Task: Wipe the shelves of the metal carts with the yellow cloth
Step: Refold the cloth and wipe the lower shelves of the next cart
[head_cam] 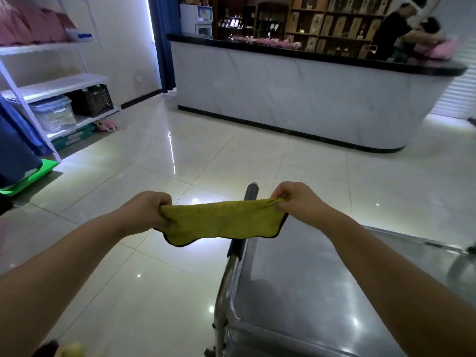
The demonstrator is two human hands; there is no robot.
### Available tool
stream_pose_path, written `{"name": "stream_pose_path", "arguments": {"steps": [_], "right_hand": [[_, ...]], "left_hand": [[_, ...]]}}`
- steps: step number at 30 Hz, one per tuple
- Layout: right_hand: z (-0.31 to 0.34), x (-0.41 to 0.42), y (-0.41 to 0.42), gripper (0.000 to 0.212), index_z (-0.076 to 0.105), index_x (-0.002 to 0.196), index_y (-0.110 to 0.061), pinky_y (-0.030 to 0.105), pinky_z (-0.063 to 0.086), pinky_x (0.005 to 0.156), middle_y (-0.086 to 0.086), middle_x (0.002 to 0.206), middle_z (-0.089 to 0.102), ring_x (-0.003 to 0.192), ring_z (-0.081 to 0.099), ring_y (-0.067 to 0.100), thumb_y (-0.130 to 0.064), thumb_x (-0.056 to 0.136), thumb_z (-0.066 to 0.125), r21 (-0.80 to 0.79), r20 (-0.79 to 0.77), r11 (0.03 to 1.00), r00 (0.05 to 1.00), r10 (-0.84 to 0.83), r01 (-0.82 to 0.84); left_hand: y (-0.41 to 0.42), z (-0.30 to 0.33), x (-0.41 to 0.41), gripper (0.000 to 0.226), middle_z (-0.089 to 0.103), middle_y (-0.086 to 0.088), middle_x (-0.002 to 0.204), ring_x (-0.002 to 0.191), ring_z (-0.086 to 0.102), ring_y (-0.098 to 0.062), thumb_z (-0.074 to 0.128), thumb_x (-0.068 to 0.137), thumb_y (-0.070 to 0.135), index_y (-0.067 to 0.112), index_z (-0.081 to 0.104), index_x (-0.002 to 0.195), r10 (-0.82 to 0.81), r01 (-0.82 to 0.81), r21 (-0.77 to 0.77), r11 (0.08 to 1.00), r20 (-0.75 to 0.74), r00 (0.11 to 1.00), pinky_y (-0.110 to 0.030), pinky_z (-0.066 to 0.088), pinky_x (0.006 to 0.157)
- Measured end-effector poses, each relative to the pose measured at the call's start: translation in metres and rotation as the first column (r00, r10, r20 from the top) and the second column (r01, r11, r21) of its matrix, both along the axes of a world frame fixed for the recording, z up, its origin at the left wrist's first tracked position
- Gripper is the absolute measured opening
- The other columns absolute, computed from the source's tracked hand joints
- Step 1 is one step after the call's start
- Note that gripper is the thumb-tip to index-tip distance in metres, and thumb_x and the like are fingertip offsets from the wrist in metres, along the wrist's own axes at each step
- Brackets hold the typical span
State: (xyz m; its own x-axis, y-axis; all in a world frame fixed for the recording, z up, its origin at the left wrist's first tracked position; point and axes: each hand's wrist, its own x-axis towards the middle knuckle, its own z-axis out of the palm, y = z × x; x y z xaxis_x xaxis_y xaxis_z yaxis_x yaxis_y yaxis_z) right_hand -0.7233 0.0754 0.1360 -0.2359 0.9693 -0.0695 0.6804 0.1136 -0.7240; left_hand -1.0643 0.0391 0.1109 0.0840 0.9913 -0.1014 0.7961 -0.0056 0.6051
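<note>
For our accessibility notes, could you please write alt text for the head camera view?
Two hands, left hand and right hand, stretch a yellow cloth between them above the handle end of a metal cart. Beyond lie a shiny tiled floor, a white counter and storage shelves.

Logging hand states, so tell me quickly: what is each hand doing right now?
Left hand: grips one end of the yellow cloth.
Right hand: pinches the other end, stretching it taut.
</note>
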Motion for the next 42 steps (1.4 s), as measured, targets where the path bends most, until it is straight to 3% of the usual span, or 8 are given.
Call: {"name": "stream_pose_path", "arguments": {"steps": [4, 7, 13, 18, 23, 32, 36, 42], "right_hand": [[0.005, -0.002, -0.015, 0.013, 0.067, 0.08, -0.01, 0.022, 0.046, 0.064, 0.002, 0.078, 0.063, 0.073, 0.057, 0.011, 0.002, 0.082, 0.061, -0.107, -0.198, 0.992, 0.976, -0.094, 0.074], [-0.007, -0.007, -0.011, 0.01, 0.066, 0.078, -0.006, 0.022, 0.045, 0.058, 0.004, 0.074, 0.061, 0.068, 0.055, 0.013, 0.002, 0.08, 0.06, -0.154, -0.183, 0.967, 0.956, -0.231, 0.204], [-0.085, -0.005, -0.015, 0.014, 0.063, 0.07, -0.014, 0.024, 0.046, 0.062, 0.003, 0.076, 0.061, 0.071, 0.057, 0.015, -0.005, 0.081, 0.062, -0.159, 0.182, 0.921, 0.928, -0.326, 0.355], [-0.112, -0.006, -0.008, 0.009, 0.065, 0.083, -0.021, 0.026, 0.047, 0.066, -0.003, 0.083, 0.062, 0.083, 0.06, 0.017, -0.013, 0.084, 0.06, -0.082, 0.214, 0.885, 0.875, -0.434, 0.459], [-0.124, -0.006, 0.0, 0.024, 0.064, 0.108, -0.017, 0.023, 0.04, 0.075, -0.003, 0.101, 0.059, 0.092, 0.054, 0.012, -0.009, 0.086, 0.057, -0.04, 0.181, 0.838, 0.829, -0.53, 0.545], [-0.175, -0.015, -0.046, 0.024, 0.065, 0.112, -0.019, 0.026, 0.046, 0.086, 0.0, 0.117, 0.062, 0.104, 0.059, 0.016, -0.013, 0.091, 0.054, -0.157, 0.336, 0.876, 0.859, -0.386, 0.455], [-0.194, -0.007, -0.079, 0.029, 0.059, 0.123, -0.023, 0.028, 0.043, 0.095, -0.001, 0.129, 0.054, 0.115, 0.054, 0.017, -0.018, 0.096, 0.049, -0.197, 0.482, 0.878, 0.823, -0.3, 0.435], [-0.221, 0.006, -0.125, 0.032, 0.06, 0.124, -0.015, 0.033, 0.044, 0.094, 0.005, 0.129, 0.053, 0.114, 0.055, 0.026, -0.015, 0.095, 0.045, -0.255, 0.663, 0.87, 0.731, -0.16, 0.422]], "left_hand": [[0.002, 0.012, -0.018, 0.029, 0.056, 0.009, 0.057, 0.054, 0.054, -0.005, 0.077, 0.051, 0.018, 0.011, 0.056, 0.069, -0.069, 0.104, -0.119, 0.988, 0.264, 0.962, -0.02, 0.041, 0.051], [0.016, 0.004, -0.024, 0.029, 0.064, 0.001, 0.07, 0.063, 0.063, -0.013, 0.082, 0.063, 0.008, 0.009, 0.061, 0.083, -0.082, 0.161, -0.195, 0.968, 0.363, 0.928, -0.026, 0.05, 0.055], [0.036, -0.076, 0.003, 0.019, 0.061, -0.013, 0.08, 0.068, 0.06, -0.023, 0.065, 0.074, -0.009, 0.004, 0.059, 0.087, 0.084, -0.004, -0.267, 0.964, 0.291, 0.953, -0.026, 0.051, 0.057], [0.055, -0.103, 0.013, 0.017, 0.064, -0.012, 0.081, 0.078, 0.063, -0.032, 0.065, 0.071, -0.001, 0.01, 0.059, 0.082, 0.22, -0.178, -0.184, 0.967, 0.246, 0.944, -0.048, 0.054, 0.076], [0.067, -0.113, 0.023, 0.029, 0.063, -0.007, 0.105, 0.088, 0.062, -0.024, 0.065, 0.081, 0.009, 0.008, 0.057, 0.109, 0.262, -0.231, -0.157, 0.96, 0.211, 0.942, -0.039, 0.051, 0.08], [0.044, -0.127, 0.112, 0.048, 0.056, -0.001, 0.121, 0.107, 0.055, -0.016, 0.066, 0.086, 0.028, 0.013, 0.051, 0.128, -0.037, 0.073, -0.142, 0.987, 0.242, 0.97, -0.024, 0.042, 0.084], [0.031, -0.132, 0.147, 0.077, 0.04, -0.009, 0.128, 0.115, 0.045, -0.024, 0.072, 0.077, 0.032, 0.01, 0.031, 0.138, -0.024, 0.051, -0.163, 0.985, 0.163, 0.986, -0.028, 0.039, 0.088], [0.027, -0.142, 0.16, 0.084, 0.035, -0.012, 0.131, 0.115, 0.042, -0.027, 0.07, 0.076, 0.023, 0.007, 0.022, 0.144, -0.035, 0.044, -0.089, 0.995, 0.09, 0.995, -0.033, 0.041, 0.09]]}}
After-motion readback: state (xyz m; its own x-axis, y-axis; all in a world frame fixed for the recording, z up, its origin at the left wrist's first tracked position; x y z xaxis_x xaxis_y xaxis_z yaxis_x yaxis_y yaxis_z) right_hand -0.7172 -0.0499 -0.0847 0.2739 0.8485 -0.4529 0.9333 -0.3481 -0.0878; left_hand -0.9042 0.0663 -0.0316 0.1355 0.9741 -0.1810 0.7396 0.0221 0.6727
